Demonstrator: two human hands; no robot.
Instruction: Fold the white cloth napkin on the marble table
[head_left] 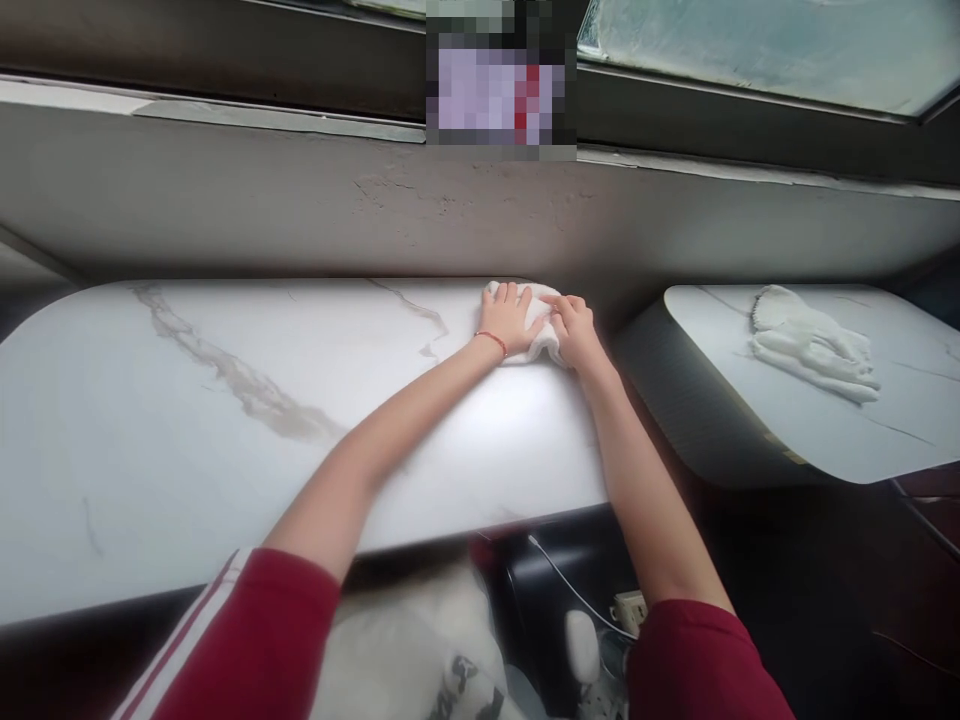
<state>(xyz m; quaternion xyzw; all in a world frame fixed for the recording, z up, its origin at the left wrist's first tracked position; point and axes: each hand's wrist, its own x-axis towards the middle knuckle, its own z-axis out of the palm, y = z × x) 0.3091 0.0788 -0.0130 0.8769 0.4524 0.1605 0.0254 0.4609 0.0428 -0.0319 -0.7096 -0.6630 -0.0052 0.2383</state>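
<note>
A white cloth [546, 345] lies bunched near the far right corner of the white marble-patterned tabletop [187, 450]. My left hand [507, 317] presses flat on the cloth with its fingers spread, a red bracelet [492, 343] around the wrist. At the cloth's right side, my right hand [576, 328] has its fingers curled and grips the edge of the fabric. Part of the cloth is hidden under both hands.
To the right, across a gap, stands a second marble-patterned table [825, 450] with a crumpled white cloth [814, 345] on it. A wall [300, 200] runs behind both, under windows. Below the near edge are a white cable [570, 585] and a socket block [630, 610].
</note>
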